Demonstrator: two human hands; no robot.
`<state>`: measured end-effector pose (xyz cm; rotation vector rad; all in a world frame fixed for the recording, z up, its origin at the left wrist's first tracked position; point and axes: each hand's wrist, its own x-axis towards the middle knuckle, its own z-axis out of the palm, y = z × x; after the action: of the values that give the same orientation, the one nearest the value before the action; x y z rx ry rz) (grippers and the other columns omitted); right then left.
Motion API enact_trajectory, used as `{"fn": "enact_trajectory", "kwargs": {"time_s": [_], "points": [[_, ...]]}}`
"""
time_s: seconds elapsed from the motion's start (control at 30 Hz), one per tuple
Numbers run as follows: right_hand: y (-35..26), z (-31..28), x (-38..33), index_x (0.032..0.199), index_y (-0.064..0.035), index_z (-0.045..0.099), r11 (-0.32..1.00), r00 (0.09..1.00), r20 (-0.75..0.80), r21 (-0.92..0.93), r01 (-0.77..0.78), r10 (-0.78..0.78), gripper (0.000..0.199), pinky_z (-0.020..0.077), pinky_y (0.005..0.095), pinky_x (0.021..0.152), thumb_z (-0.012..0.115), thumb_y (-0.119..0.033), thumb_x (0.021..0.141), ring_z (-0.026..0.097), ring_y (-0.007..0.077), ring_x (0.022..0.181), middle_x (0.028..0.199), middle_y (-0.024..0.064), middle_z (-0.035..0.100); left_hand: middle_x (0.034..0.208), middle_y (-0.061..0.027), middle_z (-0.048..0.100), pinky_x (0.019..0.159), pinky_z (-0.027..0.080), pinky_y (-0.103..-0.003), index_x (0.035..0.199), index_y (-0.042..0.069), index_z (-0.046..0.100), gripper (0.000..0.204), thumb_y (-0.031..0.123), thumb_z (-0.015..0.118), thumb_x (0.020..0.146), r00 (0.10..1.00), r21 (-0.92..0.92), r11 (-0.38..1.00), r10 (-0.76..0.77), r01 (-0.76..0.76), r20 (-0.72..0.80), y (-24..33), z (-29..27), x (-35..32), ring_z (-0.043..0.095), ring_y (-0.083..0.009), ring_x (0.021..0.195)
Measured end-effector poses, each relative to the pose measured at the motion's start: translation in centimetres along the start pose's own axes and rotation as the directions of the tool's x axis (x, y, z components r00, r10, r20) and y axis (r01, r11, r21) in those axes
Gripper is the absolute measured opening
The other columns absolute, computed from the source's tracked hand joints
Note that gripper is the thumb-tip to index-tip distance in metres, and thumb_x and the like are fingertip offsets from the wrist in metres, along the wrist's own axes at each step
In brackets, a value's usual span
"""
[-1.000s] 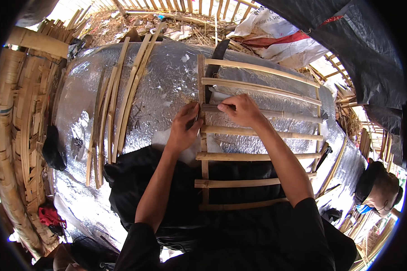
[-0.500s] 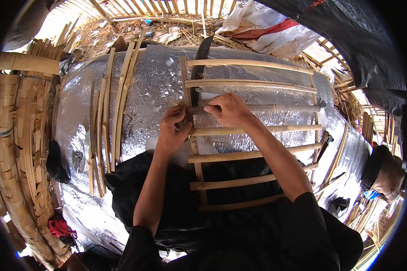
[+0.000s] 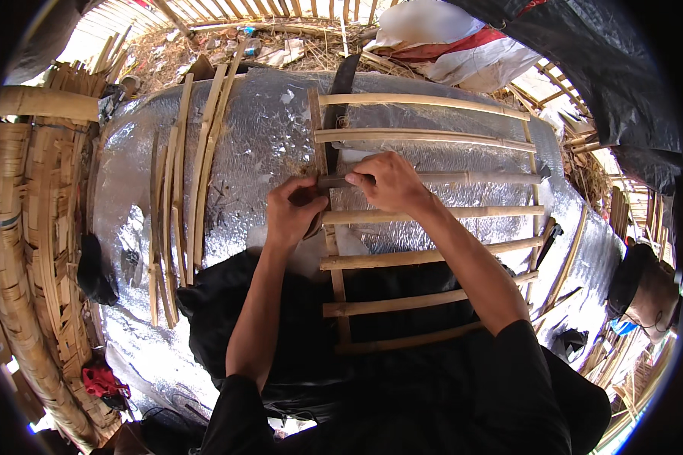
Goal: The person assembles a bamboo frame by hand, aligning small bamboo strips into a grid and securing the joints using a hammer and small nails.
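At left rail (image 3: 317, 129) of bamboo frame (image 3: 478, 214): left hand (image 3: 294, 212) curled round joint, exact hold unclear; right hand (image 3: 387, 182) pinching slat (image 3: 478, 178); apparently joining step, next needing steady alignment.

The left forearm (image 3: 256, 312) is slanting up from the lower edge, leaning a little to the right; the left hand (image 3: 290, 216) is sitting at its end, fingers and left thumb (image 3: 316, 206) bending toward each other with a small gap showing between; the right forearm (image 3: 470, 262) is running diagonally up and to the left; the right hand (image 3: 389, 182) is lying knuckles up, fingers curling under, its thumb pointing toward the left hand; the two hands are staying just apart.
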<state>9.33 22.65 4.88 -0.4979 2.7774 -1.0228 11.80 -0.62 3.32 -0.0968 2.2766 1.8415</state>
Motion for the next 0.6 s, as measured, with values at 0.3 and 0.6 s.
{"fn": "enact_trajectory", "kwargs": {"time_s": [0.3, 0.6], "points": [[0.0, 0.3, 0.3, 0.083, -0.0062, 0.073, 1.0, 1.0, 0.004, 0.009, 0.027, -0.027, 0.024, 0.0539, 0.0499, 0.074, 0.066, -0.027, 0.093, 0.067, 0.0397, 0.08, 0.079, 0.017, 0.069, 0.093, -0.0074, 0.071, 0.078, 0.053, -0.026, 0.108, -0.007, 0.066, 0.034, -0.001, 0.078, 0.077, 0.994, -0.169, 0.98, -0.104, 0.105, 0.011, 0.2, 0.6, -0.1, 0.066, -0.012, 0.085], [0.0, 0.1, 0.5, 0.081, -0.004, 0.072, 0.999, 0.999, 0.019, 0.026, 0.028, -0.028, 0.027, 0.0518, 0.0514, 0.075, 0.065, -0.028, 0.093, 0.065, 0.0416, 0.08, 0.078, 0.0177, 0.068, 0.082, -0.0027, 0.069, 0.066, 0.047, -0.024, 0.097, -0.004, 0.07, 0.02, 0.011, 0.079, 0.088, 0.976, -0.157, 0.968, -0.207, 0.195, -0.065, 0.5, 1.2, 0.7, 0.061, -0.0087, 0.072]]}}
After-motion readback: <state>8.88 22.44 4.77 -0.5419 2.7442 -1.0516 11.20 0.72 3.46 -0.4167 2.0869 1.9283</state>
